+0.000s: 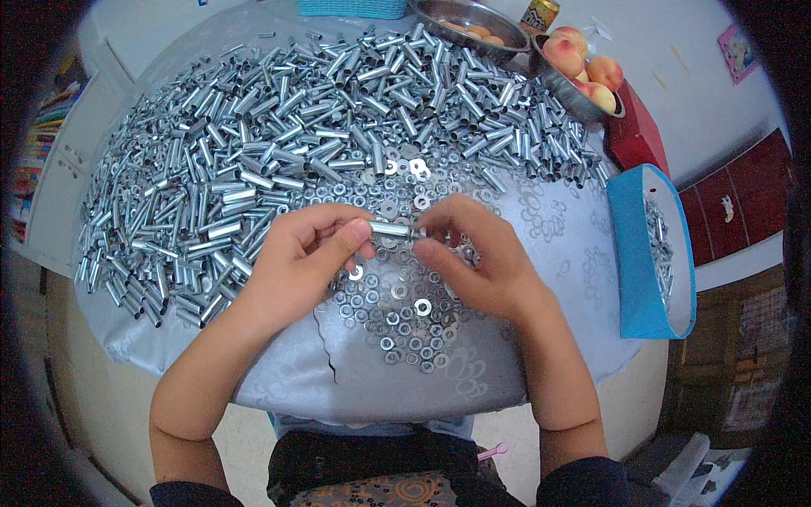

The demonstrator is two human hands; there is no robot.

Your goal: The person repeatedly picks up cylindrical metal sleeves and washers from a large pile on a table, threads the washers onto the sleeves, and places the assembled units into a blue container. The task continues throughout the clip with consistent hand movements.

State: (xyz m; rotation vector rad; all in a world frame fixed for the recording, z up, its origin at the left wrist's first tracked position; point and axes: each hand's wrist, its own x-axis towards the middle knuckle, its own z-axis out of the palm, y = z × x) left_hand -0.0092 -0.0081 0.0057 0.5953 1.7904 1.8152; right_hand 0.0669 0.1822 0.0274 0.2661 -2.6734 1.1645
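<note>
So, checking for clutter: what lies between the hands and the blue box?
Head view: only bare silver tablecloth between the right hand and blue box.

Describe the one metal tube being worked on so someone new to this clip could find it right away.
Start at the round table with its silvery cloth, heaped with short metal tubes. Near its front edge, over a scatter of washers, the left hand and right hand meet. The tube lies level between their fingertips, the only one lifted off the cloth.

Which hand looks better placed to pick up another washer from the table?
The right hand, probably. Its fingertips sit directly over the loose washers, while the left hand grips the metal tube.
</note>
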